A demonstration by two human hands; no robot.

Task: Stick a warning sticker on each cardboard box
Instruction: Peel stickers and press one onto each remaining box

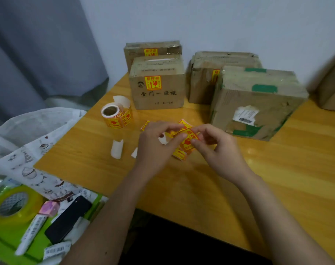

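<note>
Hands meet over the middle of the wooden table [277, 178]: the left hand [155, 148] and right hand [218, 148] both pinch a short strip of yellow warning stickers [185, 144], fingers curled, apparently peeling one off its backing. Three boxes at the far side show stickers already. The near-right box [258, 104] shows none on the faces in view, so it looks next; that calls for a clean peel and a flat press. The sticker roll [116, 116] stands to the left.

Cardboard boxes beyond fingers: four. First [156, 90], second [152, 52], third [204, 81], fourth [258, 104]. One sticker roll [116, 116], left of fingers.
</note>
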